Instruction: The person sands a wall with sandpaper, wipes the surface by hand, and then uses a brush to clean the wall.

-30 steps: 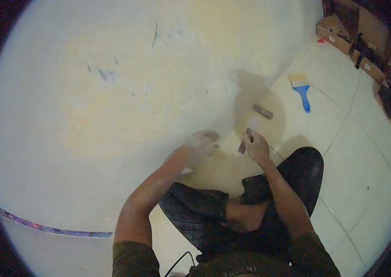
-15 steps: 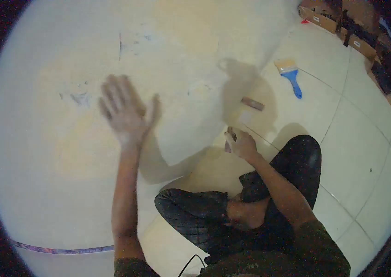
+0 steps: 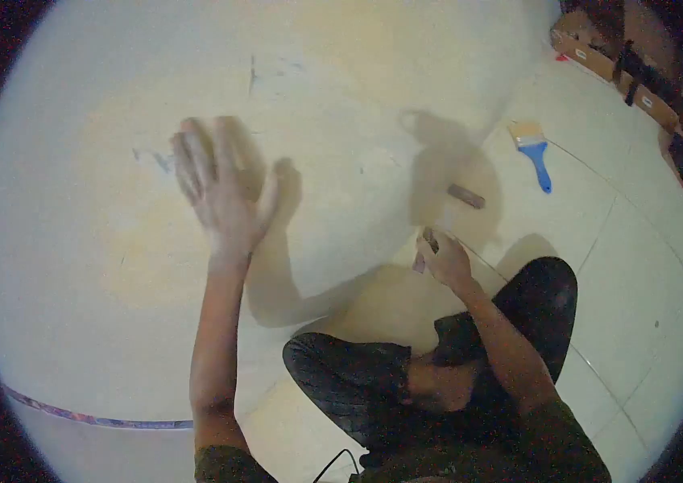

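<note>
My left hand (image 3: 225, 197) is spread against the pale wall (image 3: 341, 233), its fingers pointing up and its thumb held out to the side. Dark scuff marks (image 3: 152, 158) show right beside its fingertips. Low by the floor, my right hand (image 3: 448, 262) is closed around a small reddish-brown block (image 3: 419, 263), most of it hidden by the fingers. A second brown block (image 3: 466, 196) lies just beyond that hand. Farther up to the right, a wide paintbrush (image 3: 539, 165) with a blue handle and pale bristles rests on the tiles.
Cardboard boxes (image 3: 587, 58) line the floor at the upper right. My crossed legs (image 3: 349, 374) in dark trousers take up the lower middle, with a thin black cable (image 3: 333, 463) beneath. A patterned strip (image 3: 100, 420) runs along the wall at lower left.
My view has turned, so the wall marks, brush and loose block appear farther right. Against the wall marks, my left hand has slid left. My right hand keeps its grip on the block.
</note>
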`<control>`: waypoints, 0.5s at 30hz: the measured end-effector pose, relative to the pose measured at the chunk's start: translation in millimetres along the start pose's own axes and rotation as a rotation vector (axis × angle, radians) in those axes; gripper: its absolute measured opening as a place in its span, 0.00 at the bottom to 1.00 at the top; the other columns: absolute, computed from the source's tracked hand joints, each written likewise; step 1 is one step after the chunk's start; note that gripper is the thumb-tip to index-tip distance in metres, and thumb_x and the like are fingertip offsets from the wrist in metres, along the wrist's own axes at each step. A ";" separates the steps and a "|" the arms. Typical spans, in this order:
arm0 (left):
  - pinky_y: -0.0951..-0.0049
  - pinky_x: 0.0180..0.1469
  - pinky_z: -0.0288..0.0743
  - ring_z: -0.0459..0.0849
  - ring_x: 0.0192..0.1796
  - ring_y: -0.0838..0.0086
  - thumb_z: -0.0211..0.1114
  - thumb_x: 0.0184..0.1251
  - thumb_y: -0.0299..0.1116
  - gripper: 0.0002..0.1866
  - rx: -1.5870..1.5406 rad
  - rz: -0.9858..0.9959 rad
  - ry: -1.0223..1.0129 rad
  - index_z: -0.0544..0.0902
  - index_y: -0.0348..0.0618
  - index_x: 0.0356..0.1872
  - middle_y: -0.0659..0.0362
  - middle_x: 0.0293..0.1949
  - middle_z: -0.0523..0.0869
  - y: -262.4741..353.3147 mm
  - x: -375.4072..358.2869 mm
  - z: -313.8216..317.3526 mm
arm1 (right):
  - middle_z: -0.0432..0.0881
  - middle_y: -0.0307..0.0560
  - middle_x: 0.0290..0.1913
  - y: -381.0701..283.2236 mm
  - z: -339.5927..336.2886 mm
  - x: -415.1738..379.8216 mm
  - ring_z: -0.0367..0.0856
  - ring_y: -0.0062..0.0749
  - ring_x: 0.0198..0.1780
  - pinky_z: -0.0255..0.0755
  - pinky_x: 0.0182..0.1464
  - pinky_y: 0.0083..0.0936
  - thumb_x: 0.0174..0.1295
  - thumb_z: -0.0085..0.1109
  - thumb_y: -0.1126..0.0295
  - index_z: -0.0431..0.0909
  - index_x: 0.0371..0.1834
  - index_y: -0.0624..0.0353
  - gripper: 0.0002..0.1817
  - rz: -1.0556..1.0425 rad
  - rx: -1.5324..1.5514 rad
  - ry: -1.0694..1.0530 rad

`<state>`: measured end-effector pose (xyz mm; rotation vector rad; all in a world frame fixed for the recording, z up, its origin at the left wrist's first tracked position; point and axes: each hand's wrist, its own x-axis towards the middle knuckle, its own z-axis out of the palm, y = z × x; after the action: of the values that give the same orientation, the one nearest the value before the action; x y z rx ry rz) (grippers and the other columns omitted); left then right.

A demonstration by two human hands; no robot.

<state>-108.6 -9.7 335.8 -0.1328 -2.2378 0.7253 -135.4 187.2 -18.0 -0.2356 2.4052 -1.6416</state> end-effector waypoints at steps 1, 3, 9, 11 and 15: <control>0.44 0.84 0.32 0.41 0.86 0.44 0.61 0.71 0.61 0.49 0.036 -0.026 -0.026 0.55 0.42 0.84 0.40 0.85 0.48 -0.2 0.3 -2.8 | 0.86 0.58 0.37 0.7 -0.4 -1.6 0.87 0.56 0.43 0.77 0.48 0.48 0.71 0.58 0.45 0.82 0.43 0.57 0.23 -0.002 -0.015 -0.022; 0.41 0.83 0.32 0.42 0.86 0.43 0.60 0.69 0.64 0.50 0.098 -0.083 -0.088 0.58 0.41 0.83 0.39 0.84 0.47 4.9 -9.5 1.1 | 0.87 0.59 0.38 4.3 6.0 -1.2 0.86 0.57 0.44 0.77 0.49 0.47 0.71 0.57 0.46 0.82 0.44 0.57 0.23 -0.021 -0.052 -0.060; 0.51 0.85 0.29 0.40 0.88 0.59 0.48 0.82 0.53 0.38 -0.010 0.419 -0.613 0.54 0.43 0.84 0.49 0.86 0.49 71.7 -142.2 103.8 | 0.88 0.55 0.36 9.6 5.4 -14.6 0.87 0.53 0.41 0.77 0.48 0.46 0.72 0.57 0.49 0.81 0.39 0.58 0.20 -0.020 0.034 -0.109; 0.55 0.86 0.31 0.42 0.87 0.61 0.50 0.83 0.49 0.35 0.418 0.839 -0.296 0.55 0.48 0.84 0.54 0.86 0.50 72.4 -181.0 136.5 | 0.88 0.56 0.39 8.1 -2.8 -12.1 0.87 0.54 0.42 0.77 0.49 0.47 0.71 0.57 0.48 0.81 0.40 0.58 0.21 -0.023 0.060 -0.109; 0.57 0.86 0.38 0.50 0.86 0.60 0.51 0.82 0.51 0.33 -0.303 0.676 -0.536 0.61 0.51 0.82 0.54 0.85 0.54 65.5 -124.1 90.4 | 0.88 0.56 0.39 16.6 -4.4 -10.6 0.88 0.52 0.44 0.77 0.51 0.46 0.72 0.57 0.49 0.82 0.41 0.58 0.21 -0.003 0.096 -0.052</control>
<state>-93.1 -35.1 171.5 -0.9818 -2.8334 0.8246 -126.5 199.9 -30.9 -0.2631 2.2821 -1.7254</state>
